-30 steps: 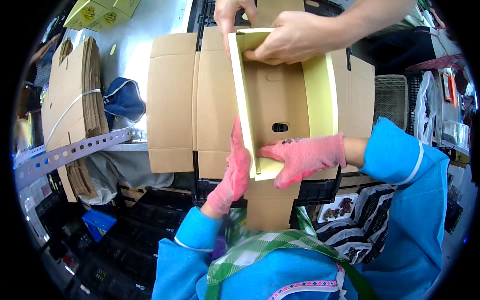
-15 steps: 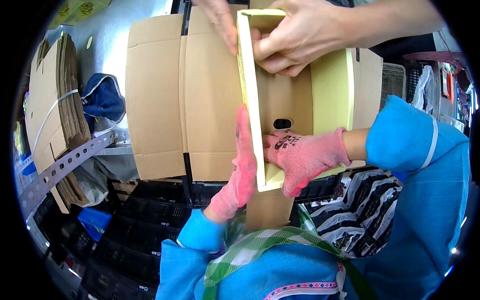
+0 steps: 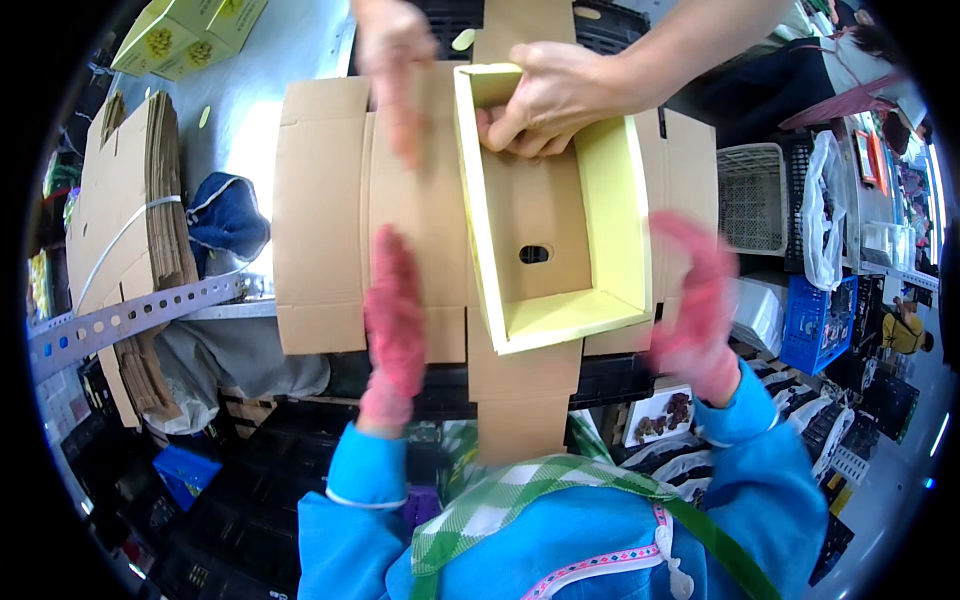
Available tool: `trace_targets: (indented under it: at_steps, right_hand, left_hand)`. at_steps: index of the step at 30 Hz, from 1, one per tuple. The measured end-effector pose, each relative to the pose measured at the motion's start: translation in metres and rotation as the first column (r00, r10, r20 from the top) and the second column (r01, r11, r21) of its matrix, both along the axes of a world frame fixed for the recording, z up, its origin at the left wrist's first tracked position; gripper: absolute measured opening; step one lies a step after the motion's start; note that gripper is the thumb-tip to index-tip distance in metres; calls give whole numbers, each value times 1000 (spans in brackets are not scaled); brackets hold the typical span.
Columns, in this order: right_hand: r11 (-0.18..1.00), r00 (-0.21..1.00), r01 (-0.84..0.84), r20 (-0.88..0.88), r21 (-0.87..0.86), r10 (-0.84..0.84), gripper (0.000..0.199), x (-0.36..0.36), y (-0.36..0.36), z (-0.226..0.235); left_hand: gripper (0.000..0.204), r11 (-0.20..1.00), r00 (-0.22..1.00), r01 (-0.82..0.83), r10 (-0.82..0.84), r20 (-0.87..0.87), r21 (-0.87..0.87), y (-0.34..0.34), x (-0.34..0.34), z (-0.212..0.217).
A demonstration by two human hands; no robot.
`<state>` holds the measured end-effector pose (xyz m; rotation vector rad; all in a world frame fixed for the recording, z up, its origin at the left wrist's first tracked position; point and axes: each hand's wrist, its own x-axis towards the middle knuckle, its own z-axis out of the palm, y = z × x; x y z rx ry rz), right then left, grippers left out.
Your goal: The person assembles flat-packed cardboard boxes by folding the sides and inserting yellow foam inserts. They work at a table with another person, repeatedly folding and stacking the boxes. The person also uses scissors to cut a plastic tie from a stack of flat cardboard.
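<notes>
A flat brown cardboard sheet (image 3: 330,200) lies spread in front of me. A folded tray-shaped box (image 3: 545,215) with yellow inner walls and a hand hole stands on it. My left hand (image 3: 395,320), in a pink glove, lies flat with fingers together on the cardboard just left of the box. My right hand (image 3: 695,300), also pink-gloved and blurred, is spread by the right flap, apart from the box's right wall. Another person's bare hand (image 3: 555,95) grips the box's far wall. Their other hand (image 3: 392,70) presses the cardboard at the top.
A strapped stack of flat cardboard (image 3: 130,230) stands at the left beside a blue cloth (image 3: 225,215) and a perforated metal rail (image 3: 130,315). Right of the box are a white basket (image 3: 750,200) and a blue crate (image 3: 810,320). Yellow-green cartons (image 3: 190,30) lie top left.
My hands have let go of the box's near wall and moved apart, the left onto the flat cardboard, the right out to the right flap. The other person still grips the far wall.
</notes>
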<state>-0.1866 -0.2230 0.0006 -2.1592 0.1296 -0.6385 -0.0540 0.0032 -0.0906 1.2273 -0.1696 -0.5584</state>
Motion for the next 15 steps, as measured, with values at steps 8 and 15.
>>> trace_targets:
  at_steps: [8, 15]
  right_hand:
    - [842, 969, 219, -212, 493, -127, 58, 5, 1, -122]
    - [788, 979, 200, -160, 583, -129, 52, 5, -8, -117]
  left_hand:
    - [64, 950, 923, -81, -42, -382, -300, -70, -8, -28]
    - [60, 990, 964, 128, -136, 226, 51, -46, -9, -29]
